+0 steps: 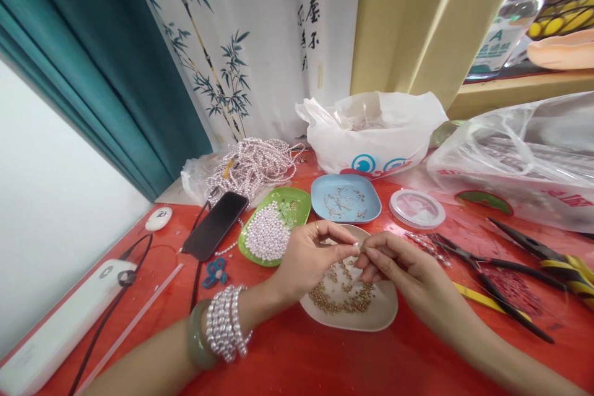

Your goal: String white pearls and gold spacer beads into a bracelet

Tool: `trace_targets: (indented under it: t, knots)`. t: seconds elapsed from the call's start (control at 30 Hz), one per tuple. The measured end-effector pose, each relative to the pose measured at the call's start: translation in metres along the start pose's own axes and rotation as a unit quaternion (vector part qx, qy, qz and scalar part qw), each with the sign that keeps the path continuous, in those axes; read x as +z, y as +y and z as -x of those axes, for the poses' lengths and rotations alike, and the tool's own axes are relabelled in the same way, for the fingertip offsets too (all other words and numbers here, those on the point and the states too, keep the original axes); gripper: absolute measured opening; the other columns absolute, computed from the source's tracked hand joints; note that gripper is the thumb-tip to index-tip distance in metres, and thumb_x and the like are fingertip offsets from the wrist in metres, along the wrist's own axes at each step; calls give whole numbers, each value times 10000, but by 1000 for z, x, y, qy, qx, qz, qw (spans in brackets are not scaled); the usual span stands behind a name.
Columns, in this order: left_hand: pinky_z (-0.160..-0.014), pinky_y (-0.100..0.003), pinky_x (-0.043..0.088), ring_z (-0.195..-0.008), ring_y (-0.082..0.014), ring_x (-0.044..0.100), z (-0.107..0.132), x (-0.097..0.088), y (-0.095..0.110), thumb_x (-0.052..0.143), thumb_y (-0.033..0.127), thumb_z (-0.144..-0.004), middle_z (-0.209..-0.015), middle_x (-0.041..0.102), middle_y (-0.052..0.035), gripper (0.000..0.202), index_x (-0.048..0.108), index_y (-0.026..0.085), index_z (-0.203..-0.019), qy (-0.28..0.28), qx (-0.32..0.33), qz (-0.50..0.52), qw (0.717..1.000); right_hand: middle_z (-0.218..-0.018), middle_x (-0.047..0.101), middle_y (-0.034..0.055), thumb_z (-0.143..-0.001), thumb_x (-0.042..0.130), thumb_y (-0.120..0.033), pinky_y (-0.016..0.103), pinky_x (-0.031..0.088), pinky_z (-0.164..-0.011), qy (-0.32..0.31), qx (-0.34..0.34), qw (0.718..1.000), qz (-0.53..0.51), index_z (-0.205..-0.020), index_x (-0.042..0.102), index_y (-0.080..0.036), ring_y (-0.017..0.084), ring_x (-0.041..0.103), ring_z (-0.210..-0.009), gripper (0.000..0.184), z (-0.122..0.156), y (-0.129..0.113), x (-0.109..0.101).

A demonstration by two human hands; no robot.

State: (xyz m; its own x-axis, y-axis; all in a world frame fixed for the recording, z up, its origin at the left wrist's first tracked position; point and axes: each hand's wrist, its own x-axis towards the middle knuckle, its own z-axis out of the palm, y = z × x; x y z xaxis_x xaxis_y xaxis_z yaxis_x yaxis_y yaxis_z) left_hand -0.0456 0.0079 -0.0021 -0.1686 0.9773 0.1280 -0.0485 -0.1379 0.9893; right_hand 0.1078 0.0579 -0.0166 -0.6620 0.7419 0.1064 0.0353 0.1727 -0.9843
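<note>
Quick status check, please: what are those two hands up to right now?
Left hand and right hand pinch a small pearl together. Below: beige dish of gold beads. Pliers lie right, clear.

A red desk (325, 365) carries a beige dish (380, 312) of small gold beads, a green dish (297, 201) heaped with pearls, a blue dish (346, 198), and a round white lid (416, 208). A black phone (215, 224) and white power bank (60, 328) lie left; pliers (492, 272) lie right, plastic bags (371, 133) behind.
</note>
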Motion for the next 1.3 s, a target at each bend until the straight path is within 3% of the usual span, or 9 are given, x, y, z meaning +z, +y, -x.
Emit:
trace_targets:
  t: [0.33,0.5,0.57,0.67,0.83,1.1,1.3]
  knots:
    - [-666,-250,458,-703,-132,581,1,0,-1,665,168,-657,-723,631,-20,56,633,151,-699,-31,-10,-37,999,-594,591,-3,-836,455,-326,250,482,-571,-12,26,999,18,-756,529,-192,128,591,-578,173,0,-5,1]
    - [-696,-260,455,-753,-140,578,-7,-8,5,639,211,-690,-797,635,-35,204,623,156,-886,-48,-21,-78,996,-609,615,-4,-819,470,-321,243,486,-568,2,38,999,-10,-769,513,-192,122,605,-575,145,0,-6,1]
    - [-674,-263,456,-751,-148,578,-10,-12,9,613,207,-706,-802,636,-45,178,619,148,-873,-53,-33,-129,990,-625,619,-1,-814,471,-319,237,490,-567,10,39,999,-22,-759,507,-191,116,605,-577,144,1,-5,1]
    - [-652,-276,450,-734,-163,580,-12,-18,12,577,173,-715,-792,649,-51,92,640,155,-781,-89,-24,-254,963,-657,622,7,-811,477,-321,240,496,-574,19,39,999,-28,-758,510,-188,117,610,-591,147,2,-5,0]
    - [-680,-307,425,-731,-180,578,-11,-22,10,517,82,-717,-766,654,-54,168,659,171,-728,-158,77,-418,891,-715,631,24,-806,491,-322,246,504,-602,46,42,998,-30,-759,520,-185,120,615,-620,147,1,-10,-3]
    - [-673,-284,413,-721,-176,584,-8,-19,11,502,52,-726,-728,665,-38,197,657,173,-728,-240,138,-467,840,-665,620,6,-813,487,-323,240,493,-584,49,34,998,-35,-772,514,-187,122,612,-607,145,2,-8,-3]
    - [-689,-316,405,-726,-196,559,-5,-11,4,538,132,-746,-706,637,-53,116,650,161,-737,-244,135,-508,815,-663,619,5,-821,470,-337,248,488,-591,41,32,998,-43,-792,494,-183,124,612,-610,158,2,-7,-2]
